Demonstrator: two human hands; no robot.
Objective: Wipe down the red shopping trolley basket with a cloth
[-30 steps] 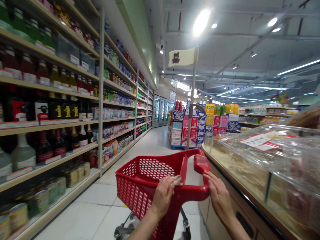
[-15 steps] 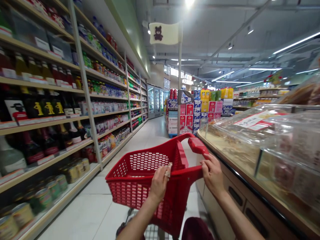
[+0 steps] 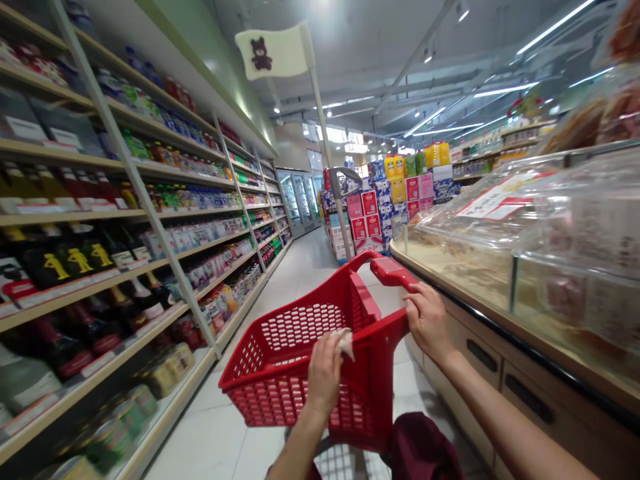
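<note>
A red plastic shopping cart (image 3: 300,400) stands in front of me, its perforated basket turned to the left. Over the near rim of the basket, my left hand (image 3: 324,370) is closed around a crumpled whitish cloth or tissue (image 3: 345,343). Whether those fingers also touch the rim is hidden. My right hand (image 3: 427,319) is wrapped round the near end of the cart's red handle (image 3: 393,270). A pole with a cream bear flag (image 3: 275,52) rises beyond the handle.
Shelves of bottles and cans (image 3: 175,257) line the left. Close on the right stands a counter (image 3: 465,293) with clear plastic covers (image 3: 500,200) over food. Stacked boxes (image 3: 364,217) stand ahead, with glass-door coolers (image 3: 299,200) farther back. Pale tiled floor (image 3: 300,263) runs between.
The view has tilted and shifted. In it, both hands sit slightly farther right, and more of the crumpled cloth or tissue shows. The right hand keeps its hold on the handle.
</note>
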